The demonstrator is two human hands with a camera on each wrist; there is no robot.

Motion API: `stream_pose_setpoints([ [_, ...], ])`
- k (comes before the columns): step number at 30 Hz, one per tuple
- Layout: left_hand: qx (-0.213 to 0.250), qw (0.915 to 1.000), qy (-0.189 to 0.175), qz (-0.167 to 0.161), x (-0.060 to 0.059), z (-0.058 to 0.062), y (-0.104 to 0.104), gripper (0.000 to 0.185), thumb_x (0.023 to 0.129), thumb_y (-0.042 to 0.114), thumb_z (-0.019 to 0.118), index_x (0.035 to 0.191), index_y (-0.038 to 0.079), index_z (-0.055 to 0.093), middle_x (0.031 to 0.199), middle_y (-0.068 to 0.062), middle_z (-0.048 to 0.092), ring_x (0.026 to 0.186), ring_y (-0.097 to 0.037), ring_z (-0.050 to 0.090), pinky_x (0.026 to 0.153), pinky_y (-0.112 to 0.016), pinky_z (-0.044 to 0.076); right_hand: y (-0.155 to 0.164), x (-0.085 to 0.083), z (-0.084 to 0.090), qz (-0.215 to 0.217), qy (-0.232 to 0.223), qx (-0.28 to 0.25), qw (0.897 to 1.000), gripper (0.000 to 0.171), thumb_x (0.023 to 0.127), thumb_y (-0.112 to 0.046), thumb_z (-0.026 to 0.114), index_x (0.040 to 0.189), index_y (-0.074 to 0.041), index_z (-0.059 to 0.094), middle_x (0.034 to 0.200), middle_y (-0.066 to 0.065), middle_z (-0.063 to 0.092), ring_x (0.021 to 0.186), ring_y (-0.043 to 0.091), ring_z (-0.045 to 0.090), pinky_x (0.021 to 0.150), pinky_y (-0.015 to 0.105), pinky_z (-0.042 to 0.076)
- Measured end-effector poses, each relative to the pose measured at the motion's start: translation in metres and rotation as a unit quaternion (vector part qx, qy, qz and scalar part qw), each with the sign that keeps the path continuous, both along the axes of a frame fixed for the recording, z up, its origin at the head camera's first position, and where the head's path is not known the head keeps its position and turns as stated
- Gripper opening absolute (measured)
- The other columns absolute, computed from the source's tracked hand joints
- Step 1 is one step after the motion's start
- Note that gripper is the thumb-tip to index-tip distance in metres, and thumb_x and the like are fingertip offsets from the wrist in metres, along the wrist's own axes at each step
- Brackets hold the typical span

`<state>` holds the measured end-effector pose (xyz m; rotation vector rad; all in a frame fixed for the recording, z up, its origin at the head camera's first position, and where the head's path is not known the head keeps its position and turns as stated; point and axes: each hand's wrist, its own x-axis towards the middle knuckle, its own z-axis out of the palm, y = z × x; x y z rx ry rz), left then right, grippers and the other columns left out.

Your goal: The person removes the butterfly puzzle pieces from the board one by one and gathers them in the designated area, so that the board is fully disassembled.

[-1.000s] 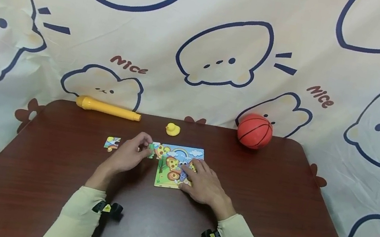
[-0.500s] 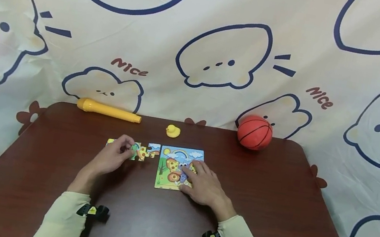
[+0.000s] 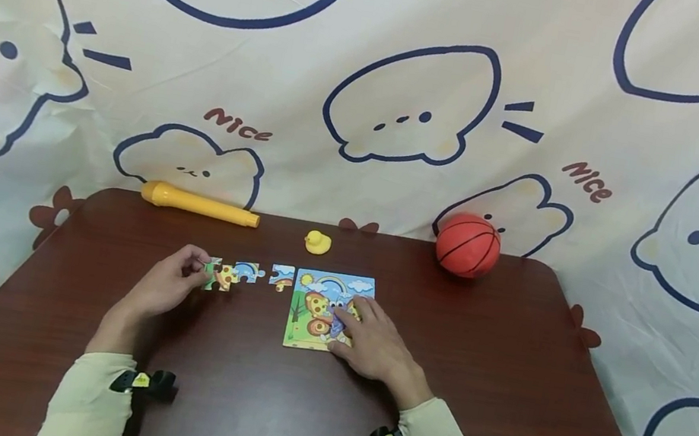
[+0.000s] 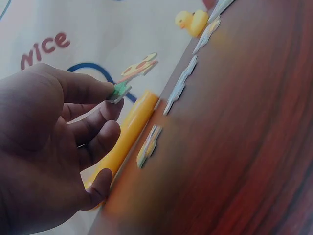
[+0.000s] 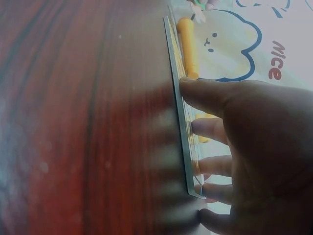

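Note:
My left hand (image 3: 172,281) pinches a jigsaw puzzle piece (image 3: 224,277) between thumb and fingers. In the left wrist view this piece (image 4: 122,89) is green at the gripped end and yellow-orange beyond, raised off the table. Loose puzzle pieces lie near it, one with a blue rainbow print (image 3: 247,272) and another (image 3: 282,276) beside the picture puzzle board (image 3: 301,333). A further piece (image 4: 149,147), mostly hidden by my hand in the head view, shows in the left wrist view. My right hand (image 3: 380,343) rests on the board with spread fingers, covering its right part.
Along the back edge of the brown table (image 3: 274,421) lie a yellow toy microphone (image 3: 199,204), a small yellow rubber duck (image 3: 317,243) and a red toy basketball (image 3: 468,246). A cartoon-printed cloth (image 3: 427,0) hangs behind.
My left hand has moved left from the board's upper left corner, carrying the puzzle piece with it. Two loose pieces have come into view behind it. My right hand stays on the board.

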<state>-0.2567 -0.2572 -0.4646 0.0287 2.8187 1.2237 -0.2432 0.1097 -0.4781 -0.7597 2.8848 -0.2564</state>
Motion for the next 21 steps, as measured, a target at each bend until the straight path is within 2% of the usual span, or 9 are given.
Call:
stream_pose_setpoints([
  [7,-0.013,0.9999,-0.009,0.002,0.003,-0.004,-0.014,0.026,0.098,0.019,0.054,0.12,0.006,0.048,0.098,-0.012,0.055,0.085,-0.024,0.052,0.07,-0.032,0.041,0.0,0.0,0.001,-0.003,-0.005,-0.005,1.0,0.063,0.09,-0.051,0.059,0.146,-0.026,0.043,0.154,0.01,0.032,0.142,0.029,0.029,0.113,0.049,0.031],
  [17,-0.048,0.998,-0.04,0.012,0.008,-0.006,-0.023,0.029,0.095,0.019,0.056,0.119,0.003,0.052,0.097,-0.012,0.06,0.082,-0.022,0.054,0.07,-0.031,0.04,0.0,-0.001,0.0,-0.007,-0.011,-0.012,1.0,0.063,0.091,-0.052,0.058,0.146,-0.026,0.043,0.155,0.01,0.032,0.144,0.029,0.027,0.113,0.053,0.03],
  [21,-0.068,0.996,-0.057,0.014,0.009,-0.006,-0.023,0.032,0.093,0.022,0.057,0.119,0.004,0.054,0.097,-0.012,0.06,0.084,-0.023,0.054,0.074,-0.037,0.039,0.0,0.0,0.0,-0.011,-0.012,-0.013,1.0,0.063,0.09,-0.052,0.059,0.146,-0.027,0.043,0.155,0.009,0.032,0.144,0.029,0.027,0.113,0.053,0.03],
])
